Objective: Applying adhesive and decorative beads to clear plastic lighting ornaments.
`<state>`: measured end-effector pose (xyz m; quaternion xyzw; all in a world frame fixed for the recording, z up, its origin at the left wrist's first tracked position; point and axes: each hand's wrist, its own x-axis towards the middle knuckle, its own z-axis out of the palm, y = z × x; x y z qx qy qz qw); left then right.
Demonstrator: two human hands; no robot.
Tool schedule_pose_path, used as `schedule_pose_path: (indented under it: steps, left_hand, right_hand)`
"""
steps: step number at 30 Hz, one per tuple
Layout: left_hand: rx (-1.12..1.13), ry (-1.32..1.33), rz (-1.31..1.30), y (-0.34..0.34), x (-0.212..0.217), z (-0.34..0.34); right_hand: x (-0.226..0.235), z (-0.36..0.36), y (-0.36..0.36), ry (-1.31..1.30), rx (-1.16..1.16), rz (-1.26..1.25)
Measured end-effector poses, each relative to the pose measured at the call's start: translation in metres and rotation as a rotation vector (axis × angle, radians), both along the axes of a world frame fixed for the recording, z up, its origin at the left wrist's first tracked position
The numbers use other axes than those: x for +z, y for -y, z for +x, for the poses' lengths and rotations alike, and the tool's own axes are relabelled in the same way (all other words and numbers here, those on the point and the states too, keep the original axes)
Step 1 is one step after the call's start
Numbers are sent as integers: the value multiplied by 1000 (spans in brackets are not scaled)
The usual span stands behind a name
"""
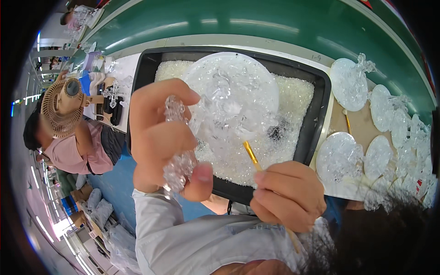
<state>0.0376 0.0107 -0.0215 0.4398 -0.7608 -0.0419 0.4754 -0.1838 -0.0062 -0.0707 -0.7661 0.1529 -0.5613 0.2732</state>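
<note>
My left hand (158,137) grips the stem of a clear crystal-like ornament (229,98), a round transparent disc with a knobbly handle, raised over the tray. My right hand (286,195) holds a thin yellow stick (251,155) whose tip touches the lower edge of the disc. Below both hands sits a black tray (316,114) filled with small clear beads.
To the right, several finished clear disc ornaments (350,82) lie on a tan board. A green surface (256,23) runs behind the tray. At left another person in a pink top (80,151) sits by a small beige fan (62,105). Dark hair (380,233) fills the lower right.
</note>
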Motion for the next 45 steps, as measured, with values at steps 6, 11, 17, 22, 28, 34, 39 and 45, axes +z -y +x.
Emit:
schedule_pose_path:
  steps: [6, 11, 17, 22, 28, 34, 39, 45]
  left_hand:
    - [151, -169, 170, 3, -5, -4]
    - [122, -229, 210, 13, -8, -3]
    - [87, -126, 168, 12, -7, 2]
    - [136, -189, 217, 11, -3, -3]
    - [155, -224, 246, 11, -2, -7]
    - [116, -183, 245, 11, 0, -7]
    - [82, -122, 253, 8, -2, -1]
    - [-10, -116, 274, 10, 1, 1]
  right_hand:
    - [0, -4, -4, -43, 6, -14]
    - [4, -1, -5, -61, 78, -8]
    - [1, 4, -4, -123, 115, 5]
    - [1, 7, -4, -114, 122, 8]
    - [8, 3, -5, -223, 189, 64]
    - [20, -7, 11, -245, 321, -1]
    - [0, -21, -2, 0, 261, 83]
    - [-8, -14, 3, 147, 30, 233]
